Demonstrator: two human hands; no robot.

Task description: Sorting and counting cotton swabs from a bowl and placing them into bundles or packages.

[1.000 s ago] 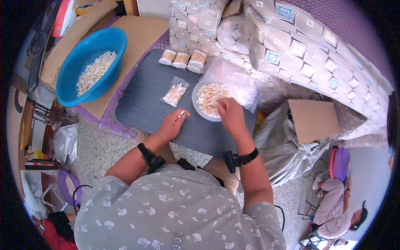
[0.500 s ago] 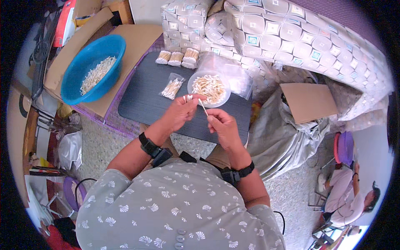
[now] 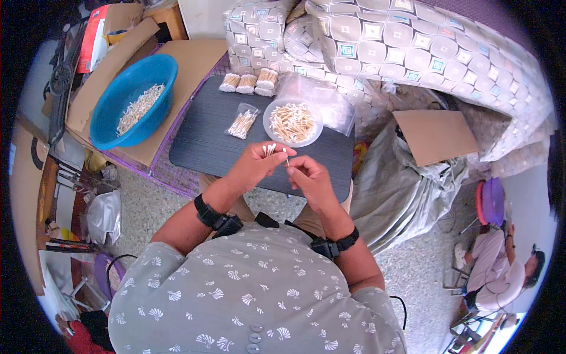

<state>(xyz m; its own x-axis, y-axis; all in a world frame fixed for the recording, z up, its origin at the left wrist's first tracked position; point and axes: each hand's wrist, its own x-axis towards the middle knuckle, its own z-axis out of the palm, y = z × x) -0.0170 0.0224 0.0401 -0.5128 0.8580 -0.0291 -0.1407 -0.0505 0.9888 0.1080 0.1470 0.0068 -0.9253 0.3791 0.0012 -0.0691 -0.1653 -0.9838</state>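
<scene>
Close together over the near edge of the dark table (image 3: 203, 127), my two hands handle cotton swabs. My left hand (image 3: 254, 165) is closed around a few cotton swabs (image 3: 269, 148), their white tips sticking up past the fingers. Between thumb and fingers, my right hand (image 3: 309, 180) pinches a single cotton swab (image 3: 286, 154), tilted toward the left fingertips. Just beyond the hands stands a round white bowl (image 3: 272, 139) heaped with loose swabs (image 3: 292, 123). To its left lies a clear bag of swabs (image 3: 242, 122).
Bundles of swabs (image 3: 247, 82) line the table's far edge, beside clear plastic bags (image 3: 330, 109). At left, a blue basin (image 3: 106, 127) with more swabs rests on cardboard. A patterned sofa (image 3: 413, 41) stands behind; a cardboard piece (image 3: 435, 137) tops a grey sack. A person (image 3: 501, 271) sits at right.
My right hand has shifted slightly left, nearer my left hand, and its swab now stands more upright by the left fingertips. The whole view has shifted a little.
</scene>
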